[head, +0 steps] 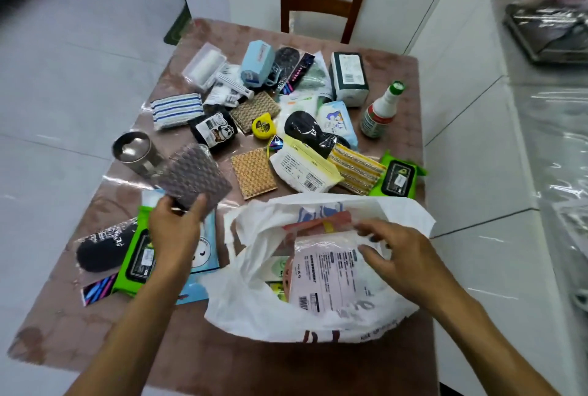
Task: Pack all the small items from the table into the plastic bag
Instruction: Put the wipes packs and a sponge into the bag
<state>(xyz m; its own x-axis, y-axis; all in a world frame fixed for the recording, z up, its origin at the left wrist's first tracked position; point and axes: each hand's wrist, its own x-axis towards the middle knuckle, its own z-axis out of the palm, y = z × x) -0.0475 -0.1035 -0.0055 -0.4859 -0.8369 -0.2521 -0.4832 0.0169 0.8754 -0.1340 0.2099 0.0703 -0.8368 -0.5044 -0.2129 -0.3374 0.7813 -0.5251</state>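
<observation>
Labels unreadable | left hand (173, 230) fingers grasping grey pad (195, 177) | right hand (402, 255) fingers released over plastic bag (254, 306)

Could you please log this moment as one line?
left hand: holds grey woven pad | right hand: in white plastic bag | table: many items remain

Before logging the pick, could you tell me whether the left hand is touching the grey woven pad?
Touching: in the head view, the left hand pinches the grey woven pad's near edge between thumb and fingers.
</observation>
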